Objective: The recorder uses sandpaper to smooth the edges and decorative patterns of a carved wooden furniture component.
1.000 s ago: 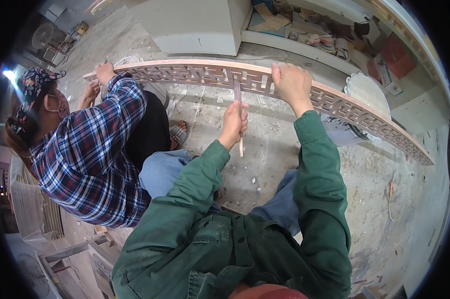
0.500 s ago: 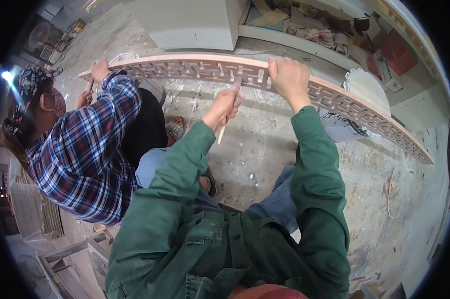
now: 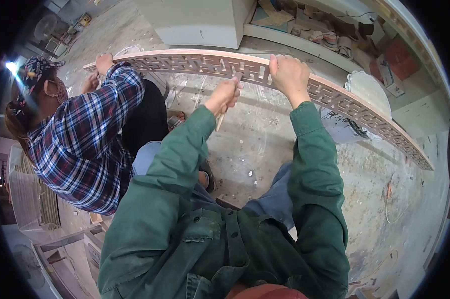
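A long, narrow wooden lattice panel [image 3: 225, 64] with cut-out openings stretches across the scene in front of me. My right hand [image 3: 290, 77] is wrapped over its top edge, just right of the middle. In my left hand [image 3: 223, 94] is a thin flat stick [image 3: 219, 122], its pale lower end sticking out below the fist. The stick's upper end reaches the lattice openings near the panel's middle; how far it goes in I cannot tell.
At left, a person in a plaid shirt [image 3: 88, 129] grips the panel's far end with one hand [image 3: 104, 64]. Behind the panel stand a bucket [image 3: 337, 124] with a pale round lid [image 3: 368, 92], a white cabinet [image 3: 197, 25] and a cluttered shelf [image 3: 309, 37]. A wooden frame [image 3: 68, 244] lies lower left.
My left hand has moved slightly up with the stick, closer to the panel. The panel's left part has risen a little in view. My right hand keeps its hold.
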`<state>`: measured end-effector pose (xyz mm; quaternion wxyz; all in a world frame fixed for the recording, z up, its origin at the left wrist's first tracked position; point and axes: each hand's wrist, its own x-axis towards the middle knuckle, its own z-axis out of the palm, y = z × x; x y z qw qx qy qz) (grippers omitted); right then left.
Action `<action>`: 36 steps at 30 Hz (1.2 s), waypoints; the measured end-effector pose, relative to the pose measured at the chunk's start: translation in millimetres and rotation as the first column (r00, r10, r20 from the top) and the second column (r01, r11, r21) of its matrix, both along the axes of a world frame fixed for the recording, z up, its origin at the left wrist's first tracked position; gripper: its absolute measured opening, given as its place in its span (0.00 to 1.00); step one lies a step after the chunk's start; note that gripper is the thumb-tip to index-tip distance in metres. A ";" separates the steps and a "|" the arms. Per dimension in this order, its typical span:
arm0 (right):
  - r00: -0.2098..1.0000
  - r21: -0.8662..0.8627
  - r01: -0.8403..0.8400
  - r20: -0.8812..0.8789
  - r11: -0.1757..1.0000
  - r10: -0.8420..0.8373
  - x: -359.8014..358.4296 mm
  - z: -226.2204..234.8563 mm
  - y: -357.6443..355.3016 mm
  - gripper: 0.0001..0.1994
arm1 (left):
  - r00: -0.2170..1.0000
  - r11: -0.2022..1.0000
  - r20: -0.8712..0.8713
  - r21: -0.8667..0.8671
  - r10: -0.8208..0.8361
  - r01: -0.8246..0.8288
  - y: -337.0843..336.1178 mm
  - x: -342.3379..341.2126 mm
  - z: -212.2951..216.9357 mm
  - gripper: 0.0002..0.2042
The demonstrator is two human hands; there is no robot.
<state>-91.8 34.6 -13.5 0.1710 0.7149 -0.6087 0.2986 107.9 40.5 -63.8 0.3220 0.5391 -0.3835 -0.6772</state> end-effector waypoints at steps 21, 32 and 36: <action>0.999 0.081 0.031 0.012 0.996 -0.032 -4.9 -0.7 4.0 0.19 | 0.998 0.997 -0.016 0.047 0.063 -0.062 20.6 -18.6 -12.1 0.17; 0.999 0.065 0.020 0.025 0.998 -0.022 -6.7 -3.2 4.0 0.21 | 0.997 0.997 0.023 -0.019 0.076 -0.075 12.6 -18.3 -9.3 0.16; 1.000 0.054 0.009 0.021 0.999 -0.010 -6.1 1.0 7.2 0.22 | 0.999 0.999 0.021 0.008 0.040 -0.040 19.5 -9.6 -7.1 0.16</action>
